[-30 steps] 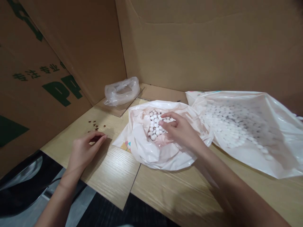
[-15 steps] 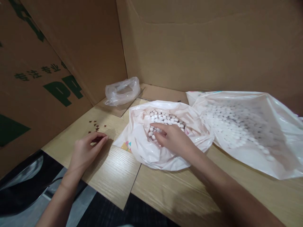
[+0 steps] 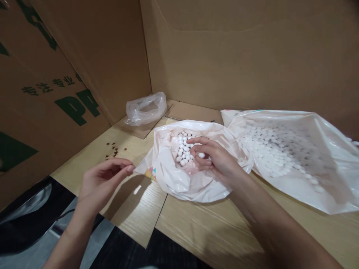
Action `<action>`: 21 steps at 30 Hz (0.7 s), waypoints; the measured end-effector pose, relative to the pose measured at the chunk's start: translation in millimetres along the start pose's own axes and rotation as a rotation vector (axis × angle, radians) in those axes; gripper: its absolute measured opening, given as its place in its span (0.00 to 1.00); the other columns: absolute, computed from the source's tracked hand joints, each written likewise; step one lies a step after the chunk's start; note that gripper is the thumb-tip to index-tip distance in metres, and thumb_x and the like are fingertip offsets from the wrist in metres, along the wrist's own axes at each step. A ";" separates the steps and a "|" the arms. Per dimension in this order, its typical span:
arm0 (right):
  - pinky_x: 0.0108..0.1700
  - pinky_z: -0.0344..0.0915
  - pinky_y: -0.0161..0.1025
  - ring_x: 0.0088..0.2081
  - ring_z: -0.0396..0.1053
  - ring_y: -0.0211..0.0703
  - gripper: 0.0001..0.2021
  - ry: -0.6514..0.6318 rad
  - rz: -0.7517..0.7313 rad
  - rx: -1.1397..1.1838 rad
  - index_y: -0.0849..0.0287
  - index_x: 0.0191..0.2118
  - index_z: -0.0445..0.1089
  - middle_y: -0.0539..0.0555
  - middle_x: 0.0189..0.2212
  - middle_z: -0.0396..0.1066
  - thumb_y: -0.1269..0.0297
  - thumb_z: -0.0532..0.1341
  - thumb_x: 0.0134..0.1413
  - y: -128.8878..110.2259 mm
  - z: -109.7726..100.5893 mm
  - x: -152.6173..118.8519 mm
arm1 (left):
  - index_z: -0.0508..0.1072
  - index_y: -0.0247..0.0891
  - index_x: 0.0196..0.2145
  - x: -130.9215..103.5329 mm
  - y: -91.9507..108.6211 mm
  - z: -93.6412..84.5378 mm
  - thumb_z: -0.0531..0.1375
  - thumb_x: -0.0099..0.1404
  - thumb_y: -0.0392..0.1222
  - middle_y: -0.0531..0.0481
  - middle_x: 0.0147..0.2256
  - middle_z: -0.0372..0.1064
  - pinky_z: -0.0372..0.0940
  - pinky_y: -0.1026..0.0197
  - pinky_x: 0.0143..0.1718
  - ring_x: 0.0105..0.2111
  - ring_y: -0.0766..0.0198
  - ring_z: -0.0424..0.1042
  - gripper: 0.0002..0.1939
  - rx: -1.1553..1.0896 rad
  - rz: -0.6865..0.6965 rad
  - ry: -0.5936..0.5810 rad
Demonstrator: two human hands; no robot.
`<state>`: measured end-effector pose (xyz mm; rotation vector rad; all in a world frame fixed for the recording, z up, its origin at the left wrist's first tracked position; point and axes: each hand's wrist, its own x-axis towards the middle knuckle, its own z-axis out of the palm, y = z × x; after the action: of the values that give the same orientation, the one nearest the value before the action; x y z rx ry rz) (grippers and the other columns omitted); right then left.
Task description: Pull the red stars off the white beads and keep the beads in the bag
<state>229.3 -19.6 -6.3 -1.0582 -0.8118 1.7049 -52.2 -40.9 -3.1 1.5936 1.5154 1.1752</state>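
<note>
An open white plastic bag [image 3: 174,177] stands on the wooden surface with small white balls [image 3: 183,149] inside, which look like cotton swab tips. Over its mouth is my right hand [image 3: 214,158], fingers curled, with a white-tipped piece [image 3: 201,155] at its fingers. My left hand [image 3: 108,183] hovers left of the bag, its thumb and index finger brought close together; whatever may be between them is too small to make out. Several tiny brown pieces [image 3: 115,152] lie on the surface beyond my left hand.
A second white bag [image 3: 331,194], filled with similar white-tipped pieces, lies at the right. A clear crumpled plastic bag [image 3: 146,108] rests in the back corner. Cardboard walls [image 3: 238,56] rise behind and at the left. Dark and grey items lie below the left front edge.
My right hand has curled its fingers and shifted slightly right, now with a white-tipped piece at them. My left hand has risen slightly and turned, fingertips nearer the bag.
</note>
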 end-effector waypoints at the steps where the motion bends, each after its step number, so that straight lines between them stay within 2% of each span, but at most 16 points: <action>1: 0.18 0.36 0.28 0.16 0.45 0.23 0.17 -0.002 0.008 0.039 0.62 0.44 0.67 0.46 0.25 0.63 0.70 0.64 0.44 -0.6 0.9 -0.9 | 0.80 0.40 0.29 -3.5 7.3 4.9 0.71 0.49 0.44 0.51 0.26 0.75 0.67 0.76 0.28 0.26 0.70 0.73 0.09 -0.060 -0.004 -0.031; 6: 0.18 0.36 0.25 0.15 0.45 0.21 0.22 -0.062 -0.033 0.130 0.61 0.41 0.65 0.41 0.20 0.58 0.64 0.73 0.41 0.2 9.3 -8.1 | 0.80 0.42 0.28 -21.3 39.6 37.6 0.69 0.52 0.36 0.51 0.27 0.76 0.68 0.76 0.28 0.25 0.71 0.74 0.04 -0.283 0.030 -0.225; 10: 0.17 0.36 0.25 0.15 0.43 0.21 0.23 -0.140 -0.037 0.141 0.61 0.39 0.63 0.40 0.18 0.56 0.59 0.74 0.42 0.3 20.5 -18.9 | 0.80 0.44 0.30 -30.0 50.5 63.3 0.68 0.55 0.34 0.53 0.29 0.76 0.68 0.76 0.31 0.28 0.72 0.74 0.05 -0.379 0.044 -0.321; 14: 0.16 0.38 0.25 0.15 0.44 0.23 0.21 -0.131 -0.062 0.094 0.61 0.31 0.62 0.42 0.17 0.56 0.51 0.71 0.45 3.1 30.8 -30.1 | 0.79 0.42 0.30 -34.9 53.3 77.0 0.67 0.57 0.34 0.52 0.31 0.75 0.68 0.74 0.34 0.32 0.71 0.73 0.04 -0.417 0.082 -0.311; 17: 0.16 0.40 0.27 0.15 0.46 0.24 0.22 -0.104 -0.169 -0.013 0.62 0.25 0.62 0.43 0.16 0.54 0.48 0.66 0.51 7.3 34.7 -35.1 | 0.79 0.42 0.30 -39.2 54.6 81.2 0.66 0.57 0.32 0.54 0.31 0.73 0.67 0.73 0.34 0.32 0.72 0.71 0.05 -0.424 0.128 -0.283; 21: 0.18 0.45 0.29 0.17 0.50 0.26 0.24 -0.041 -0.312 -0.189 0.63 0.20 0.61 0.45 0.15 0.54 0.48 0.64 0.55 10.1 37.1 -38.3 | 0.79 0.44 0.31 -43.9 56.1 84.4 0.65 0.58 0.30 0.55 0.32 0.73 0.66 0.74 0.36 0.34 0.73 0.71 0.09 -0.449 0.174 -0.290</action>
<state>198.9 -61.0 11.2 -0.9655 -1.1194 1.4106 50.4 -80.7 6.2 1.5221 0.8693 1.2122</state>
